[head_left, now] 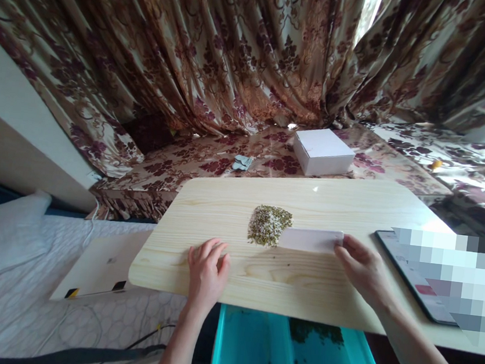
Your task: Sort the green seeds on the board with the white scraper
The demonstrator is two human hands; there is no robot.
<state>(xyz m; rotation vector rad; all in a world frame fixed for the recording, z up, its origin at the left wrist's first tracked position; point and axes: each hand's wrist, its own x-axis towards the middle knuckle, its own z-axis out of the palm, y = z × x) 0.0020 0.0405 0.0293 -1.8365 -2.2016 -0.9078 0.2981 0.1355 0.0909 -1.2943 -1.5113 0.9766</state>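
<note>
A heap of mixed green and white grains or beans (269, 225) lies near the middle of the light wooden tabletop (327, 203). My right hand (360, 264) grips the right end of a flat white strip (311, 239), whose left end touches the heap's right edge. Resting on the table left of the heap is my left hand (209, 264), its fingers spread and holding nothing. A few loose dark bits lie on the wood below the strip.
Under the table's near edge sits a turquoise divided bin (251, 352), with green bits in its right compartment. A tablet (415, 278), partly blurred, lies on the right. Behind the table are a white box (324, 150) and a small pale cloth item (242, 162).
</note>
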